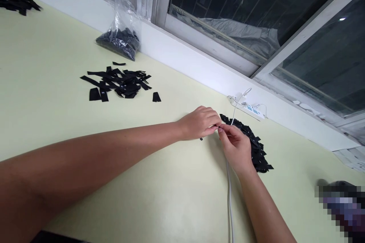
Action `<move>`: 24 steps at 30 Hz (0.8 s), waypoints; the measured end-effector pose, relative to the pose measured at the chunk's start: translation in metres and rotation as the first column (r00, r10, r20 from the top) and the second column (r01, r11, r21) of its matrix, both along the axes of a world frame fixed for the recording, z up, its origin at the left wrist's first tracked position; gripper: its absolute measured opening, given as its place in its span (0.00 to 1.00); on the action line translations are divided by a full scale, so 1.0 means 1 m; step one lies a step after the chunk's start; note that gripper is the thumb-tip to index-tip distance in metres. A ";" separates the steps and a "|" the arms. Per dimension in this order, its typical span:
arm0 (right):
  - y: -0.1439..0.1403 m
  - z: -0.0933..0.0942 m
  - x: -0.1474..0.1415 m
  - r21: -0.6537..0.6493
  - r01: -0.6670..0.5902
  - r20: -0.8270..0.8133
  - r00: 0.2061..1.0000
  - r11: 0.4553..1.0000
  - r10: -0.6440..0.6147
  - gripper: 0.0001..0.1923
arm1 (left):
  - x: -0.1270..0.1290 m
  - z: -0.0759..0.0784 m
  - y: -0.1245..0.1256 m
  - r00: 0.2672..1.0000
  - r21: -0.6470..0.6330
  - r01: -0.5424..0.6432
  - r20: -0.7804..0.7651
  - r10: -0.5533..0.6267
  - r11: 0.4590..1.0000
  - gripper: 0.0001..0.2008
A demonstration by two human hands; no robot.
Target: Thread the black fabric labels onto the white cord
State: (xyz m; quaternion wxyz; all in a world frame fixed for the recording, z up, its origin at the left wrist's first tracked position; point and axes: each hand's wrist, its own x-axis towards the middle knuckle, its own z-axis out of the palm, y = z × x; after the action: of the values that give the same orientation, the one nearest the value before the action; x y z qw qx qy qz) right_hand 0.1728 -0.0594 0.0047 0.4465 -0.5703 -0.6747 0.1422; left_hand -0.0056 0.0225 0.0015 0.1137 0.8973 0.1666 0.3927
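Both hands, left (199,122) and right (235,146), pinch one black tab (219,126) mid-frame. Spread tabs (118,81) upper left look finished; heap (252,144) centre-right remains.

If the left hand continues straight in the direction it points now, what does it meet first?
The left hand points right, so it would probably first meet the right hand, whose fingertips already touch it, then the pile of black pieces behind.
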 end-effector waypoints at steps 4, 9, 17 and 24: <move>0.000 0.000 -0.002 -0.018 -0.037 -0.050 0.998 0.999 0.036 0.14 | 0.001 -0.001 0.000 0.999 -0.048 0.004 0.035 -0.003 0.999 0.04; 0.001 0.001 -0.003 -0.015 -0.035 -0.023 0.999 0.999 0.035 0.12 | 0.001 -0.002 0.000 0.998 -0.067 -0.018 0.058 0.022 0.998 0.03; 0.002 -0.002 -0.003 -0.031 -0.003 -0.055 0.998 1.000 0.002 0.13 | 0.002 -0.003 0.000 0.998 -0.074 -0.012 0.061 0.017 0.997 0.03; 0.002 -0.005 -0.005 -0.144 0.003 -0.097 0.995 0.990 -0.018 0.19 | -0.001 0.000 0.007 0.935 -0.258 -0.058 0.324 0.143 0.964 0.03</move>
State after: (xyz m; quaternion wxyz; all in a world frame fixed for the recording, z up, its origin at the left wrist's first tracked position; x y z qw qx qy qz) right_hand 0.1678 -0.0578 0.0001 0.4376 -0.5969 -0.6369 0.2160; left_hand -0.0068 0.0299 0.0015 0.2301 0.7855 0.2374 0.5231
